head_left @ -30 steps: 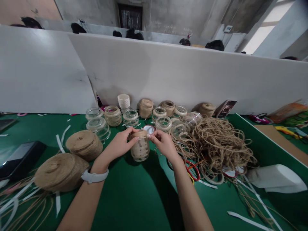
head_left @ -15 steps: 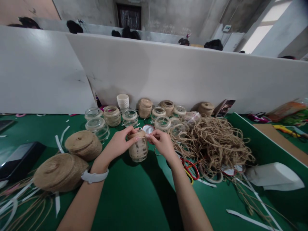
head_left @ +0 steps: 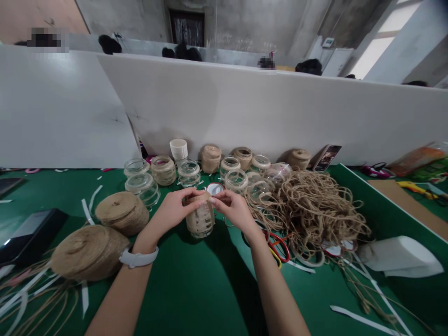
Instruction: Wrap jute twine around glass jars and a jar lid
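Observation:
A glass jar [head_left: 200, 221] stands on the green table, its upper part wrapped in tan burlap-like ribbon. My left hand [head_left: 178, 205] is closed round the left side of the jar's top, thumb and fingers pressed on the wrapping. At the right of the rim, my right hand [head_left: 231, 206] pinches the edge of the ribbon [head_left: 211, 205] between thumb and fingers. A white round lid [head_left: 214, 188] lies just behind the jar. Two rolls of burlap ribbon, a nearer one [head_left: 87, 254] and a farther one [head_left: 122, 213], rest beside my left forearm.
Several glass jars [head_left: 164, 170] and stacked paper cups [head_left: 178, 149] line the white partition [head_left: 245, 107]. To the right lie a twine heap [head_left: 315, 205], red-handled scissors [head_left: 279, 246] and a white roll [head_left: 402, 256]. A phone [head_left: 327, 157] leans behind the twine.
Both hands stay at the jar's top, with the fingers of my right hand shifted slightly left. The ribbon edge at the jar's right side shows more. The camera view has moved slightly.

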Demonstrator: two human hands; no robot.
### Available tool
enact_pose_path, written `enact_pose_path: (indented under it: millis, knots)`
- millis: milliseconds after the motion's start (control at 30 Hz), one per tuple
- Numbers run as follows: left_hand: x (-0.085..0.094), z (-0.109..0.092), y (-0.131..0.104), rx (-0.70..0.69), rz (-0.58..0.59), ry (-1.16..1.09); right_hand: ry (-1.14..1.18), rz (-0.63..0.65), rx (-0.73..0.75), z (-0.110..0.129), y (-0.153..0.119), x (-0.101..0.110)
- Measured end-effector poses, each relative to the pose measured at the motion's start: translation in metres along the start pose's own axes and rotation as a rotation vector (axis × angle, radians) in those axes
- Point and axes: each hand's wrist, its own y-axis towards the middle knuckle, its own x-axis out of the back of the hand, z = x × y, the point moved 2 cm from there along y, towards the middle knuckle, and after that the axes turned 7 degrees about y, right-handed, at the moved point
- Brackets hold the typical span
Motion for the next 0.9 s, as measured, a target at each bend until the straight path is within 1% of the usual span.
enact_pose_path:
  millis: [67,133,200,267,333,400,500,567,633,800,900]
  knots:
    - [0.001,0.001,-0.001,-0.004,-0.009,0.021,-0.072,-0.003,0.029,0.000,0.000,-0.001]
    - [0.001,0.001,-0.003,-0.009,-0.004,0.048,-0.077,0.007,0.030,0.002,-0.001,-0.001]
    - [0.000,0.000,-0.006,-0.039,-0.005,0.070,-0.056,0.044,0.022,0.006,-0.004,0.001]
    - [-0.005,-0.003,-0.013,-0.124,-0.022,0.093,-0.045,0.095,0.008,0.013,-0.008,0.006]
    - [-0.012,-0.006,-0.023,-0.247,-0.039,0.132,-0.035,0.115,-0.011,0.022,-0.014,0.015]
    - [-0.022,-0.008,-0.038,-0.338,-0.069,0.184,0.003,0.061,-0.024,0.031,-0.020,0.026]
    - [-0.034,-0.006,-0.062,-0.379,-0.139,0.265,0.077,-0.067,-0.057,0.036,-0.030,0.042]
    - [-0.040,-0.002,-0.075,-0.359,-0.186,0.265,0.055,-0.082,-0.094,0.030,-0.037,0.048]
    - [-0.043,0.002,-0.083,-0.342,-0.204,0.253,-0.056,-0.069,-0.102,0.020,-0.043,0.051]
    - [-0.043,0.006,-0.085,-0.302,-0.228,0.213,-0.405,-0.053,-0.029,-0.003,-0.053,0.051]
    - [-0.041,0.003,-0.087,-0.327,-0.216,0.203,-0.534,-0.070,-0.016,-0.011,-0.062,0.052]
